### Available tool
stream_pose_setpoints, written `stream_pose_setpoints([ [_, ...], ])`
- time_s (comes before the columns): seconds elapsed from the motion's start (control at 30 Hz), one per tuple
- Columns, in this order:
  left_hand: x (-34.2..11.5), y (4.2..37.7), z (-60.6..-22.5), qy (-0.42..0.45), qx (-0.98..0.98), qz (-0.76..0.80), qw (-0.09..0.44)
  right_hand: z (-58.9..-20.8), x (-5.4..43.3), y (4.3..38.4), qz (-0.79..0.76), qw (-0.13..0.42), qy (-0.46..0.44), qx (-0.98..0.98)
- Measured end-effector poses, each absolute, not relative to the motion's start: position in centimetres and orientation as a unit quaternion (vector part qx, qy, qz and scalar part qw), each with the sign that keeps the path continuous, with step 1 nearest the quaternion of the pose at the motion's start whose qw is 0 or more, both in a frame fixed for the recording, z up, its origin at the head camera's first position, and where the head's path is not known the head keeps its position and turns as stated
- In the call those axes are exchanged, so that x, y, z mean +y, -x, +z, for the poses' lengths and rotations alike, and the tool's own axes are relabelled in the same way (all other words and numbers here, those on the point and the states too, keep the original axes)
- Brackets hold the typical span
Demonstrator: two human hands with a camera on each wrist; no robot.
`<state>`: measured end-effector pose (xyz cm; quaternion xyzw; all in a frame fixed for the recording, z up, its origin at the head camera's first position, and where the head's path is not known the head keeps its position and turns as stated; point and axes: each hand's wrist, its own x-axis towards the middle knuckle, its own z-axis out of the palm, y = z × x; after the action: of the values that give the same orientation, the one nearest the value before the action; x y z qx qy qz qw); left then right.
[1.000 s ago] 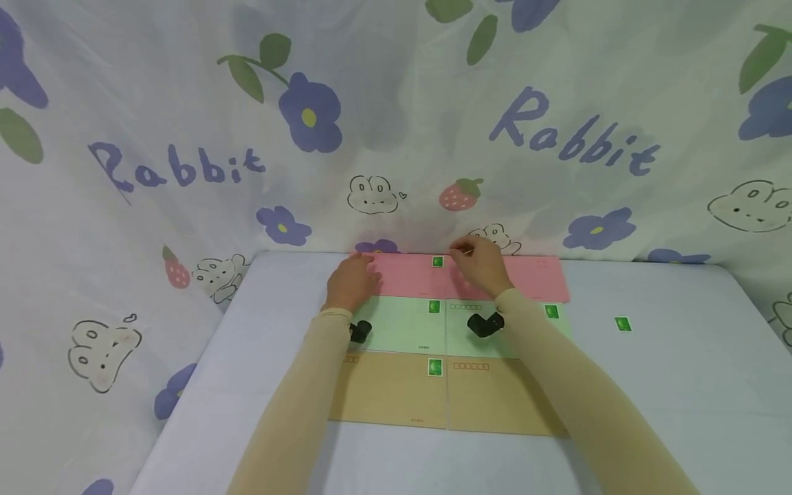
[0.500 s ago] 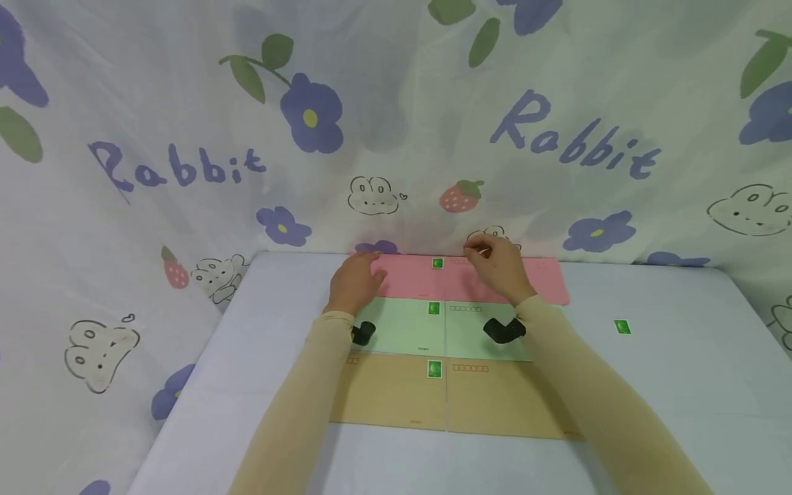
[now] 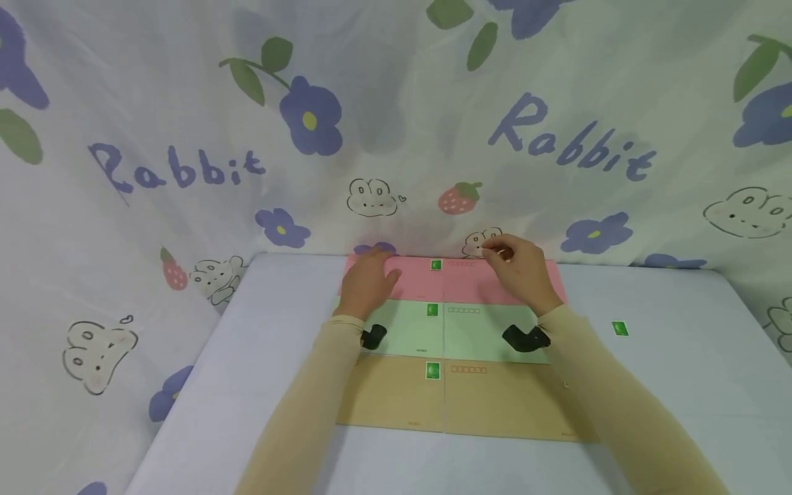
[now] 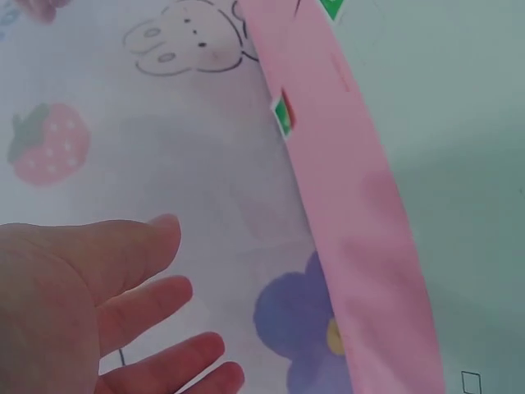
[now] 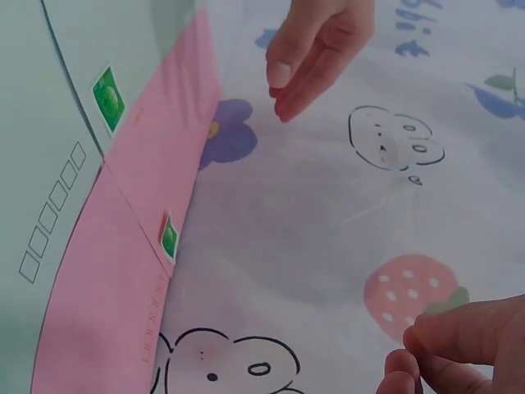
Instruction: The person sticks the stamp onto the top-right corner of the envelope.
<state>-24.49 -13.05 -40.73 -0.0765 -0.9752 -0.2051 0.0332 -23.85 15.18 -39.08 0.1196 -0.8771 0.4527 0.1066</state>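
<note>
My left hand hovers over the left pink envelope, fingers relaxed and thumb apart, holding nothing. Past the right pink envelope's back edge, my right hand has its thumb and index fingertips together. Nothing shows between them in the right wrist view, and the other fingers curl loosely. A small green stamp sits at the left pink envelope's upper right corner. In the right wrist view this stamp lies right by the envelope's back edge.
In front lie two pale green envelopes and two brown envelopes. The left ones bear stamps; sleeves cover parts of the outer ends. A loose green stamp lies on the white table to the right. A printed curtain hangs behind.
My right hand has moved to the right, away from the stamp on the left pink envelope. The left hand has also shifted slightly right. The stamps stay in place.
</note>
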Motion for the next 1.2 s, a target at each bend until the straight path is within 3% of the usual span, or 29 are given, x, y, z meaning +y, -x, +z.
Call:
stream_pose_setpoints([
  [1.2,-7.4,23.4,-40.5,0.114,-0.974,-0.197,0.008,-38.2,21.2,19.8,0.426,0.147,-0.083,-0.889],
])
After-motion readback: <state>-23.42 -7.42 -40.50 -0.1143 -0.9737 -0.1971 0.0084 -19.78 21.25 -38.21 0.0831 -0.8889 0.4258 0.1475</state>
